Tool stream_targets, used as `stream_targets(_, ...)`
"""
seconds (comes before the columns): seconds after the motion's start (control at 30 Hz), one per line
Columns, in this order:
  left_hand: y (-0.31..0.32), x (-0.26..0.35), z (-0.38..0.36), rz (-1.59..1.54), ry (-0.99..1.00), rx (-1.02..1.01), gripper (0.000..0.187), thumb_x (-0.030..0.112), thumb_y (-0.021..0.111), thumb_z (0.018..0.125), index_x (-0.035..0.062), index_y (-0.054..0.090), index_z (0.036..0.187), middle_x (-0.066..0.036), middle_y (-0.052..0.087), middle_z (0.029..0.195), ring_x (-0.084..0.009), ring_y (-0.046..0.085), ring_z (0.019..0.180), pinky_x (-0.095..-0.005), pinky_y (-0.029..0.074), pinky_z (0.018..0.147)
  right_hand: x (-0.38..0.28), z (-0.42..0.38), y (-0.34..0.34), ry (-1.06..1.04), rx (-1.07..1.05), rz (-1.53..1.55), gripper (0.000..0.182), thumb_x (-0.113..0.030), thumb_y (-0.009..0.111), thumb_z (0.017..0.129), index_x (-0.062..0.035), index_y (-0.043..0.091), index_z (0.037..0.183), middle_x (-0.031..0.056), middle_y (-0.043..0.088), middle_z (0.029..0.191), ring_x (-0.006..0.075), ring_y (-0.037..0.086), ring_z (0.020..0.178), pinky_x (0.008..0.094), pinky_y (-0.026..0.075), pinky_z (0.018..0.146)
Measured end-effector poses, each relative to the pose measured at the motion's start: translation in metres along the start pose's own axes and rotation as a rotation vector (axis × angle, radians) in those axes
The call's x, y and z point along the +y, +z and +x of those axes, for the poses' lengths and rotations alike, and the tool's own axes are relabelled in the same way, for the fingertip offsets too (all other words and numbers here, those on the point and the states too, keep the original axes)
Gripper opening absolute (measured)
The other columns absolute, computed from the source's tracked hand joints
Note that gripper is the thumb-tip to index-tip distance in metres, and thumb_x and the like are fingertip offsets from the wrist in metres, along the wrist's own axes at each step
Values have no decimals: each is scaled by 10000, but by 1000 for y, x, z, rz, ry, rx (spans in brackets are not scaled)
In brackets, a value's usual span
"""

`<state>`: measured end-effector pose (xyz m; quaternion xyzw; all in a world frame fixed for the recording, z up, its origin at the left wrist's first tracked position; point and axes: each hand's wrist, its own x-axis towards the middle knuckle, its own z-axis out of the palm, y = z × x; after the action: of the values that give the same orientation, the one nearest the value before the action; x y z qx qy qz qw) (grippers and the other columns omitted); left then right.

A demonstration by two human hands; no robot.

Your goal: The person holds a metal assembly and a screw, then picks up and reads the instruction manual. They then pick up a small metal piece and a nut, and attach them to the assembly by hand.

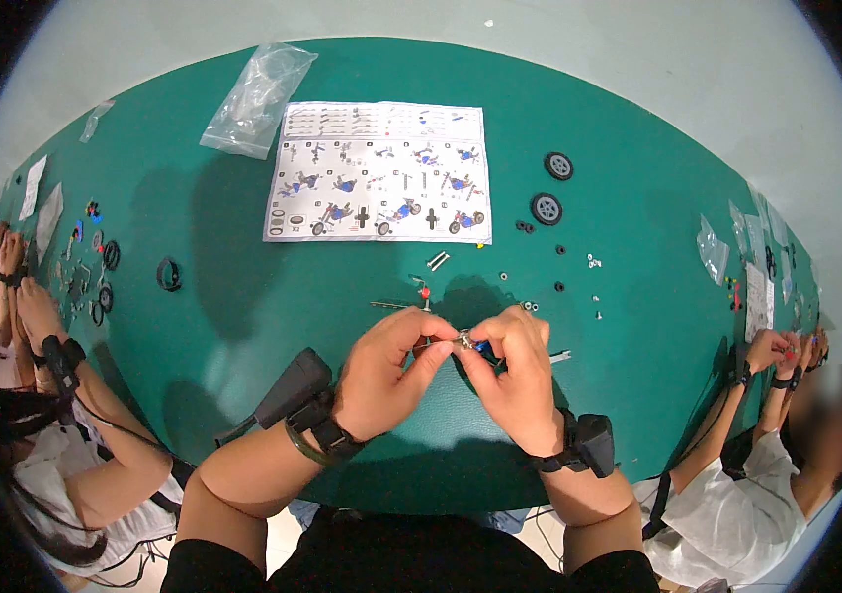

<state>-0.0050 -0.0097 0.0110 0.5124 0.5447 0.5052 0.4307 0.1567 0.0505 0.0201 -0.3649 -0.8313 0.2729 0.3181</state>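
Observation:
Over the green table, my left hand [394, 371] and my right hand [513, 376] meet, their fingertips pinching a small metal and blue assembly [467, 341] between them. Fingers cover much of it, so its exact shape is hidden. Just beyond my left hand lie a red piece [425, 294] and a thin metal strip [388, 304]. A small wrench-like tool [560, 356] is to the right of my right hand. Two silver screws [438, 261] rest between my hands and the printed instruction sheet [372, 178].
Two wheels [547, 209] lie right of the sheet, with small black rings and nuts [594, 261] nearer. A plastic bag [258, 99] is at the back left, a black ring [169, 274] at left. People work at both sides; a co-worker's hand [41, 314] is at left.

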Motion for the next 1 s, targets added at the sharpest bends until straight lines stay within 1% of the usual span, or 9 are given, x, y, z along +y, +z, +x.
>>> stream_targets(0.1, -1, 6, 1, 70, 36, 6, 101, 30, 632, 867, 27, 619, 967, -57, 597, 852, -151, 564, 746, -275, 443, 646, -3, 1, -1, 42, -13, 27, 225, -63, 720, 756, -94, 572, 922, 39, 526, 770, 230, 519, 714, 357, 332, 702)
stream_targets(0.2, -1, 3, 4, 195, 171, 26, 119, 15, 643, 846, 29, 618, 961, -83, 612, 833, -199, 588, 738, -296, 460, 647, -1, 1, -1, 22, -18, 36, 240, -57, 717, 758, -92, 566, 942, 42, 529, 763, 232, 520, 701, 355, 341, 694)
stream_targets(0.3, 3, 2, 2, 271, 262, 66, 133, 11, 653, 834, 28, 618, 960, -102, 626, 839, -227, 600, 724, -304, 466, 638, -1, 1, -1, 17, -13, 51, 238, -50, 712, 758, -91, 562, 938, 45, 530, 760, 234, 521, 700, 356, 342, 691)
stream_targets(0.5, 4, 4, 1, 247, 224, 77, 119, 15, 666, 828, 25, 634, 942, -94, 638, 835, -225, 599, 707, -296, 466, 633, 2, 1, -1, 19, -41, 68, 227, -38, 704, 757, -91, 547, 912, 48, 520, 762, 238, 511, 693, 359, 340, 688)
stream_targets(0.6, 5, 6, 0, 154, 121, 83, 105, 22, 675, 828, 25, 647, 929, -86, 645, 829, -224, 600, 699, -297, 468, 637, 1, 3, -3, 31, -79, 74, 223, -36, 698, 760, -90, 542, 910, 47, 499, 757, 235, 499, 694, 360, 339, 691)
stream_targets(0.7, 5, 7, -2, 166, 101, 99, 91, 27, 685, 828, 27, 656, 914, -78, 661, 842, -208, 604, 699, -296, 469, 644, 0, 4, -8, 39, -122, 124, 206, -29, 672, 777, -87, 543, 926, 50, 476, 760, 229, 488, 705, 358, 342, 699)
stream_targets(0.8, 4, -4, 1, 202, 261, 98, 83, 29, 693, 824, 30, 663, 902, -74, 674, 857, -178, 612, 712, -275, 465, 622, 0, 7, -15, 42, -172, 184, 189, -28, 644, 795, -84, 546, 947, 55, 465, 770, 225, 481, 718, 356, 347, 711)
stream_targets(0.9, 6, -2, 0, 237, 244, 114, 101, 32, 704, 817, 36, 667, 911, -69, 680, 867, -153, 619, 728, -252, 458, 593, 1, 7, -18, 31, -185, 186, 183, -32, 632, 804, -80, 549, 960, 57, 465, 776, 223, 478, 720, 356, 352, 717)
stream_targets(1.0, 5, 5, -2, 224, 155, 105, 134, 34, 711, 811, 45, 677, 940, -64, 677, 869, -148, 624, 735, -243, 460, 580, 2, 6, -16, 25, -166, 171, 181, -36, 639, 803, -76, 552, 957, 54, 464, 763, 221, 476, 702, 354, 355, 707)
